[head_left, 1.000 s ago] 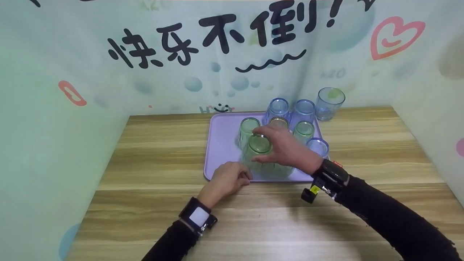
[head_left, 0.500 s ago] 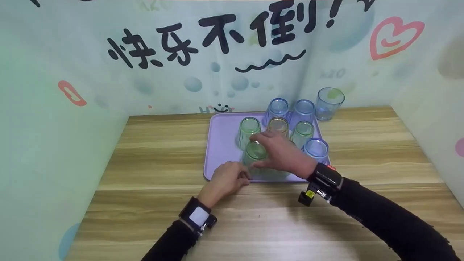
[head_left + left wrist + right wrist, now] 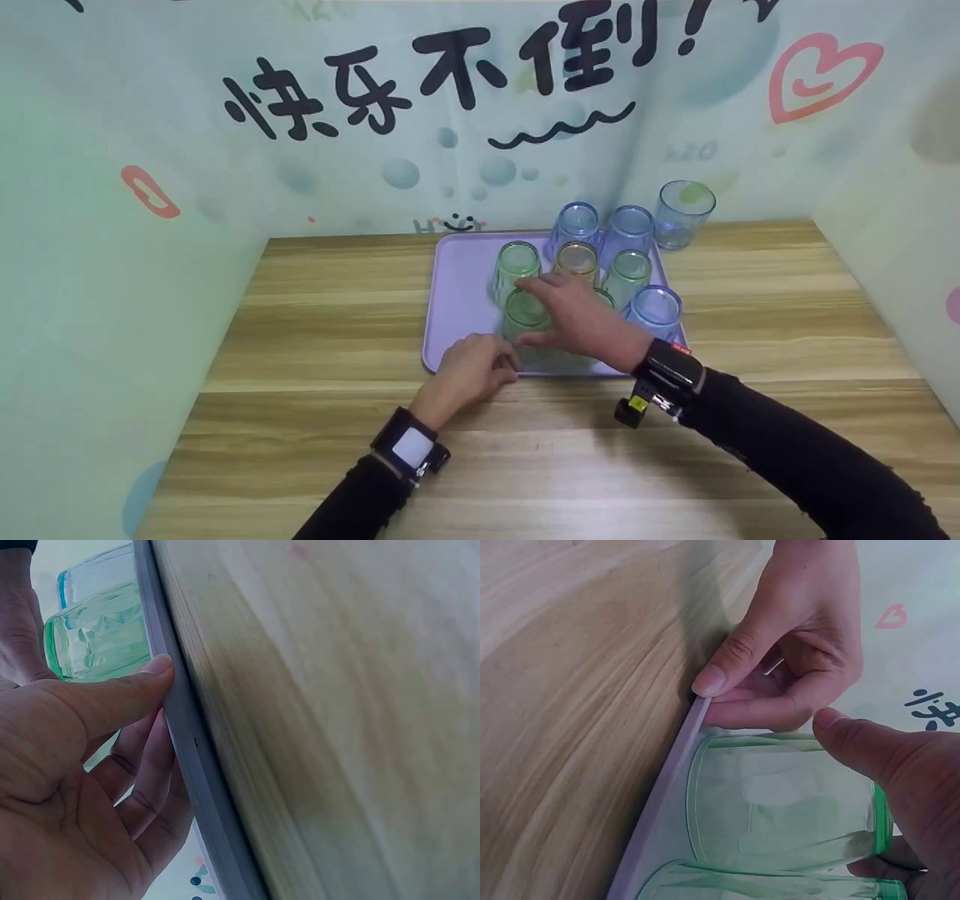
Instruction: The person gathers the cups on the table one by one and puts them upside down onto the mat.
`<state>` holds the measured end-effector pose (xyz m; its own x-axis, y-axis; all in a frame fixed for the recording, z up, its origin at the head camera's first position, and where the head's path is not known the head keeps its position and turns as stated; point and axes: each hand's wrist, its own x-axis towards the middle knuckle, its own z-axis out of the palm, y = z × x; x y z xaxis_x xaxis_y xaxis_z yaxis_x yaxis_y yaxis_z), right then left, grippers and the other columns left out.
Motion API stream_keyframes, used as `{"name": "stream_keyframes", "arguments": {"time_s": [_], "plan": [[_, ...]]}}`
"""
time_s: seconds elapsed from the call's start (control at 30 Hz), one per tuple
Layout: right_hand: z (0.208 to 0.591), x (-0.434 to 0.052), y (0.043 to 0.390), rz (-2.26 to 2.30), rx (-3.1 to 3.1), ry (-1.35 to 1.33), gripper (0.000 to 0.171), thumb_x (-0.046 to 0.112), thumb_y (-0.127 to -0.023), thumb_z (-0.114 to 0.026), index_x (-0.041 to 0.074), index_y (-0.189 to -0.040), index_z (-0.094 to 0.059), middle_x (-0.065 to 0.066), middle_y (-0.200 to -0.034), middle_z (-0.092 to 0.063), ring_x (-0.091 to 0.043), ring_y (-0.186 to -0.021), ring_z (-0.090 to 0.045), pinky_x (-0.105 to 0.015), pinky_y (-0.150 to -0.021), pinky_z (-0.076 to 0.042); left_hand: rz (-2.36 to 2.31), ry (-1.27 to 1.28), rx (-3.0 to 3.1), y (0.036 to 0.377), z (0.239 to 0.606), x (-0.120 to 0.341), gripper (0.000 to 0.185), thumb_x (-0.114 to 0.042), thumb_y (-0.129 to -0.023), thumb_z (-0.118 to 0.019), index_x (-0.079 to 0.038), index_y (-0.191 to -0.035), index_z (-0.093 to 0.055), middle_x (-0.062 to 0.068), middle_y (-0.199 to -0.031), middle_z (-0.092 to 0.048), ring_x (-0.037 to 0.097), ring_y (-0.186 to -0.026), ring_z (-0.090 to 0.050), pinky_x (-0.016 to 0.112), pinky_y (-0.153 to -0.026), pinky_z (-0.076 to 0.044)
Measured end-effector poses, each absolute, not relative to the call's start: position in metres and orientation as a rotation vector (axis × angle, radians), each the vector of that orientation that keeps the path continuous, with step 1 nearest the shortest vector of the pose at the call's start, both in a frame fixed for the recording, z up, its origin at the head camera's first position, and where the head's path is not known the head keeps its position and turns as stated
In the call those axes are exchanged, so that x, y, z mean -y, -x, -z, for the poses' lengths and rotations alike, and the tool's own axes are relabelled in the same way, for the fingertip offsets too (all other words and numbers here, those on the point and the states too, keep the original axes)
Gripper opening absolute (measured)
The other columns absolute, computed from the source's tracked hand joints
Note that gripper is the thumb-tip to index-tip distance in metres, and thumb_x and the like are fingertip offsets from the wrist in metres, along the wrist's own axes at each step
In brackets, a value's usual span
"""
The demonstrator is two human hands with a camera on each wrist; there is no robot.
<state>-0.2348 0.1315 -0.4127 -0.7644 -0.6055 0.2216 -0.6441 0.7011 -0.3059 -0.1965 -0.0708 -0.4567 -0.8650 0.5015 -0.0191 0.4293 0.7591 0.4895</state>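
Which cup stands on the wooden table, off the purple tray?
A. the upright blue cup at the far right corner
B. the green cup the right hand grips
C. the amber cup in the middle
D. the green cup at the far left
A: the upright blue cup stands on the table beyond the tray, mouth up.

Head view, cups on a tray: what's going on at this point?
A person stands upside-down plastic cups on a lilac tray on a wooden table. The right hand grips a green cup standing on the tray's near part, thumb and fingers round it. The left hand pinches the tray's near edge. More green, amber and blue cups stand behind; one blue cup stands upright off the tray.
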Motion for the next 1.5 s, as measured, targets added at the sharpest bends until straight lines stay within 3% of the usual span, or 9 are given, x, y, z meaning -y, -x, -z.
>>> {"name": "stream_keyframes", "arguments": {"time_s": [0.37,0.57,0.8,1.03,1.5], "plan": [[0.397,-0.147,0.238,-0.870,2.782,-0.961,0.080,0.052,-0.080,-0.083,0.002,-0.137,-0.057,-0.012,-0.127,-0.063,-0.025,-0.110,-0.058,-0.043,-0.091,-0.050,-0.759,-0.767,-2.799,0.197,0.458,0.071,0.006,-0.016,-0.087,-0.081,-0.018,-0.092,-0.079,-0.010,-0.085,-0.071,0.013,-0.084,-0.066,0.034,-0.077,-0.051],[0.381,-0.159,0.241,-1.059,2.757,-0.879,0.075,0.054,-0.083,-0.079,0.003,-0.135,-0.058,-0.013,-0.128,-0.064,-0.028,-0.113,-0.060,-0.048,-0.094,-0.050,-0.760,-0.750,-2.796,0.197,0.458,0.072,0.005,-0.017,-0.087,-0.081,-0.018,-0.091,-0.079,-0.009,-0.086,-0.070,0.014,-0.084,-0.065,0.035,-0.076,-0.051],[0.369,-0.182,0.252,-1.171,2.676,-0.741,0.060,0.047,-0.087,-0.079,0.007,-0.128,-0.061,-0.009,-0.122,-0.065,-0.026,-0.110,-0.060,-0.046,-0.094,-0.048,-0.763,-0.756,-2.797,0.196,0.459,0.071,0.005,-0.016,-0.088,-0.080,-0.018,-0.093,-0.079,-0.007,-0.089,-0.070,0.014,-0.084,-0.065,0.034,-0.078,-0.051],[0.364,-0.218,0.269,-1.295,2.529,-0.494,0.052,0.036,-0.091,-0.078,0.001,-0.124,-0.060,-0.012,-0.118,-0.066,-0.028,-0.109,-0.061,-0.045,-0.094,-0.048,-0.762,-0.756,-2.790,0.196,0.458,0.071,0.005,-0.016,-0.088,-0.080,-0.018,-0.093,-0.078,-0.007,-0.088,-0.070,0.013,-0.084,-0.065,0.034,-0.078,-0.051],[0.389,-0.297,0.293,-1.288,2.467,-0.059,0.055,0.042,-0.090,-0.077,0.001,-0.122,-0.059,-0.015,-0.117,-0.067,-0.024,-0.105,-0.063,-0.026,-0.083,-0.050,-0.771,-0.732,-2.785,0.197,0.458,0.071,0.006,-0.016,-0.088,-0.080,-0.020,-0.093,-0.078,-0.010,-0.085,-0.069,0.011,-0.082,-0.064,0.034,-0.075,-0.051]]}}
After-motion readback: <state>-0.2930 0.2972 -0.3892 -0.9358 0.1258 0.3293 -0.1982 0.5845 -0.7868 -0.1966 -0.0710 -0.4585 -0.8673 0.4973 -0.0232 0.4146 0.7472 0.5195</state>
